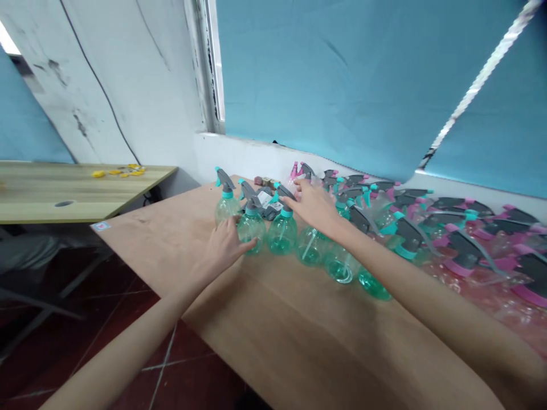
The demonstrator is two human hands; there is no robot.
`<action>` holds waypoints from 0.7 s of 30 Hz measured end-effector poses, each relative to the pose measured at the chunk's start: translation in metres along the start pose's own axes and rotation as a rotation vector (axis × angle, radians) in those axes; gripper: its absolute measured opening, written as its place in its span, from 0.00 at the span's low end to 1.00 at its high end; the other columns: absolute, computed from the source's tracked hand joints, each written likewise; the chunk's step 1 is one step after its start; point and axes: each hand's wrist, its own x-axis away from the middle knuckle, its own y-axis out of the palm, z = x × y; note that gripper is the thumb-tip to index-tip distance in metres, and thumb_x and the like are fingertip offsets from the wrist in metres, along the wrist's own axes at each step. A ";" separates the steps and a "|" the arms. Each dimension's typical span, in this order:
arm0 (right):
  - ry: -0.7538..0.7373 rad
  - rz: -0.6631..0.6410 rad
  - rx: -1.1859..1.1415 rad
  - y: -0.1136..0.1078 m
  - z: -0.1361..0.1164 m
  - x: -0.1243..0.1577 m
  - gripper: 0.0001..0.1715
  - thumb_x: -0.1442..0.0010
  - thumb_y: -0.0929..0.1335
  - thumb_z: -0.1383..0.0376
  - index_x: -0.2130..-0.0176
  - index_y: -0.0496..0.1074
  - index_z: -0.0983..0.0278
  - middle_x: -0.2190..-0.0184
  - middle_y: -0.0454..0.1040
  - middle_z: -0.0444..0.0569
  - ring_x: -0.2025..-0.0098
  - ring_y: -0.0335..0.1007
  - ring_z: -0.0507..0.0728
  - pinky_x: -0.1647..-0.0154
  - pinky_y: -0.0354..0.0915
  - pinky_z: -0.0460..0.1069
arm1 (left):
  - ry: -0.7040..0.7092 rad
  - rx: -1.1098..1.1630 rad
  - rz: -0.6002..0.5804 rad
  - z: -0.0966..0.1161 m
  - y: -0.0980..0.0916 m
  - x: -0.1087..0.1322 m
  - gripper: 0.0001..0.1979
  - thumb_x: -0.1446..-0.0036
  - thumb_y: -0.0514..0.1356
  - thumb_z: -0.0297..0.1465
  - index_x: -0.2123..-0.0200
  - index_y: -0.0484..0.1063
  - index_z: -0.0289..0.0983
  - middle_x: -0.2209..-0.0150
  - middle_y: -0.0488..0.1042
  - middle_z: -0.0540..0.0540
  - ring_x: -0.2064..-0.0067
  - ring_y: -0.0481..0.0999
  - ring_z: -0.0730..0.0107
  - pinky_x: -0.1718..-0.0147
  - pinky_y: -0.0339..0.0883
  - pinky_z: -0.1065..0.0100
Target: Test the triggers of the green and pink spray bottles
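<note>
My left hand (224, 246) is around the lower body of a clear green spray bottle (253, 232), its thumb across the front and its other fingers partly hidden between this bottle and the leftmost green spray bottle (226, 208). My right hand (315, 204) reaches over the row with its fingers stretched and apart, near the grey and teal trigger head of a third green spray bottle (282, 234). No object shows in my right hand. More green spray bottles (310, 247) stand upright under my right forearm, which partly covers them.
Many pink spray bottles (513, 302) with grey and pink heads crowd the right side. Dark items with a white label (265, 199) lie behind the green row. A second table (77, 196) with yellow pieces (137, 169) stands left. The wooden table's (265, 319) front edge is near me.
</note>
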 end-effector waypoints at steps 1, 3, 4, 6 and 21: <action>0.008 -0.020 0.019 0.003 -0.001 -0.002 0.31 0.41 0.65 0.54 0.47 0.68 0.75 0.59 0.77 0.66 0.55 0.72 0.72 0.60 0.65 0.61 | 0.000 -0.006 -0.003 -0.001 0.000 -0.002 0.28 0.47 0.61 0.44 0.50 0.62 0.31 0.54 0.70 0.35 0.50 0.70 0.43 0.54 0.63 0.51; 0.021 -0.057 0.057 0.008 -0.003 -0.006 0.27 0.40 0.65 0.55 0.52 0.72 0.74 0.63 0.77 0.67 0.58 0.73 0.72 0.62 0.65 0.60 | 0.005 -0.017 -0.011 -0.004 0.002 -0.006 0.27 0.47 0.61 0.45 0.50 0.63 0.32 0.54 0.71 0.36 0.50 0.71 0.44 0.54 0.63 0.51; 0.027 -0.073 0.075 0.010 -0.004 -0.007 0.25 0.39 0.64 0.55 0.55 0.73 0.74 0.64 0.77 0.67 0.59 0.73 0.71 0.63 0.65 0.60 | 0.009 -0.022 -0.015 -0.005 0.002 -0.008 0.27 0.47 0.62 0.45 0.51 0.63 0.33 0.54 0.71 0.36 0.50 0.71 0.44 0.54 0.63 0.51; 0.037 -0.098 0.106 0.013 -0.005 -0.008 0.22 0.38 0.63 0.57 0.58 0.75 0.73 0.64 0.76 0.67 0.59 0.73 0.71 0.64 0.64 0.59 | 0.018 -0.034 -0.015 -0.009 0.004 -0.013 0.27 0.47 0.62 0.45 0.51 0.63 0.33 0.54 0.71 0.36 0.50 0.71 0.45 0.54 0.64 0.51; -0.005 -0.146 0.076 0.008 -0.007 0.003 0.22 0.37 0.62 0.54 0.55 0.74 0.66 0.61 0.78 0.62 0.60 0.74 0.66 0.68 0.60 0.53 | 0.029 -0.030 0.127 -0.010 0.010 -0.028 0.32 0.50 0.65 0.45 0.46 0.65 0.33 0.54 0.67 0.36 0.48 0.65 0.43 0.49 0.60 0.49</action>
